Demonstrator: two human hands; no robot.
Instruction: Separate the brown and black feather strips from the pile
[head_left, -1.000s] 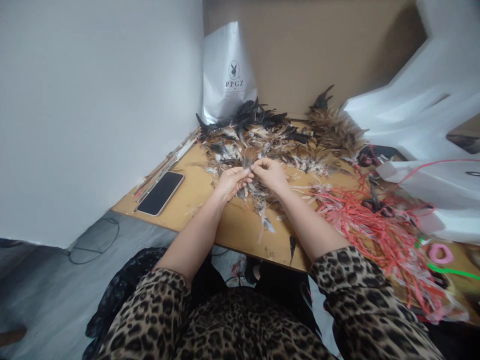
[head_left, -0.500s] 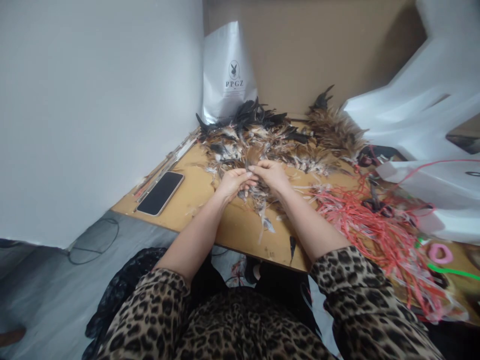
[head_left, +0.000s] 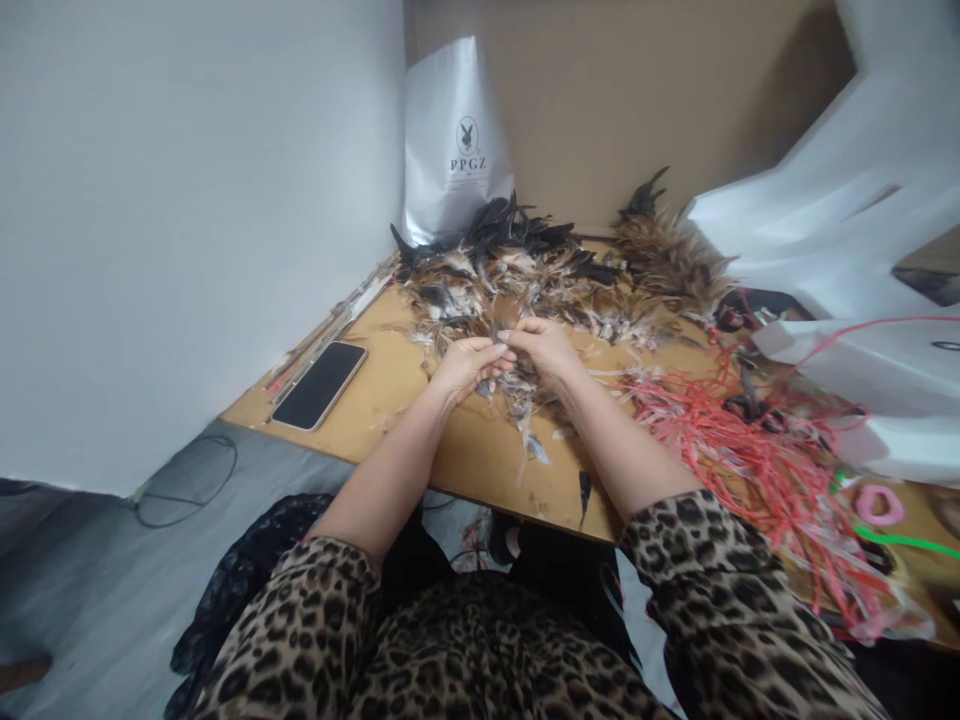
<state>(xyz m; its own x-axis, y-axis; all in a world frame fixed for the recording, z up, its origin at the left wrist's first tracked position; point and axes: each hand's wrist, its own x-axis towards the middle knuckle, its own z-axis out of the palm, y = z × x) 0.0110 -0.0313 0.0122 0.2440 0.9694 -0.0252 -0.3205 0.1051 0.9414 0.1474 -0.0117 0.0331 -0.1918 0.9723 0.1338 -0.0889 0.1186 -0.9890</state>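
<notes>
Above the front part of the wooden table, my left hand (head_left: 471, 367) and my right hand (head_left: 546, 350) meet, thumbs and fingertips pinched close together. A brown feather (head_left: 508, 308) rises from between the fingertips; both hands seem closed on it, though its lower end is hidden by the fingers. Just behind them spreads a heap of brown, black and white feathers (head_left: 480, 265). Loose feather bits (head_left: 525, 410) lie on the table below the hands. To the right is a tangle of red and clear strips (head_left: 705, 430).
A phone (head_left: 320, 385) lies at the table's left side (head_left: 390, 335). A white PPGZ bag (head_left: 457, 130) stands at the back, with a brown feather bunch (head_left: 671, 255) further right. White sheets (head_left: 840, 220) and a pink ring (head_left: 880, 505) are on the right. A white wall (head_left: 202, 200) borders the left.
Almost nothing differs. Both hands stay pinched together in the same place, and the view has shifted very slightly.
</notes>
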